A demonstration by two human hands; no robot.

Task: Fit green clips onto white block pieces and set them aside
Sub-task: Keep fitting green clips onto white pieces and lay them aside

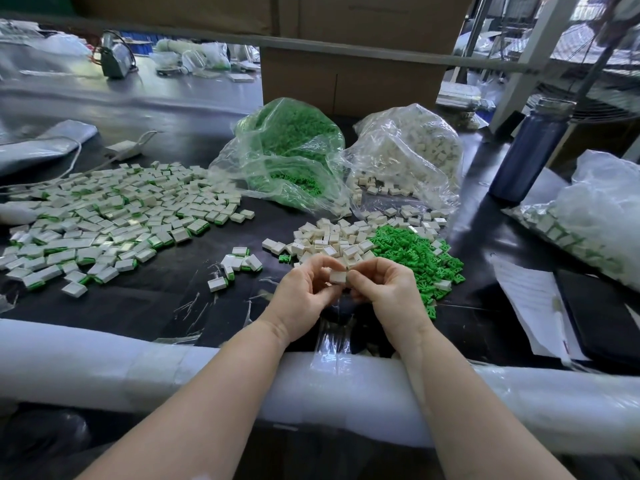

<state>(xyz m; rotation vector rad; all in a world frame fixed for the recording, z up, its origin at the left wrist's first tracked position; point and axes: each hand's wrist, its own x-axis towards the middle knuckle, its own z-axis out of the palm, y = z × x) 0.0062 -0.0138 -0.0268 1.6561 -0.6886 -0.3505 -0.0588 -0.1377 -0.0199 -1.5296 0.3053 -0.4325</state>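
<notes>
Both the left hand and right hand pinch one small white plastic block between curled fingers, above the black table. Just beyond the fingers lies a pile of loose green plastic clips.

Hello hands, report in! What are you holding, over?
Left hand and right hand both pinching one white block. Loose green clips just right. Finished pile far left. Nothing in the way, over.
</notes>
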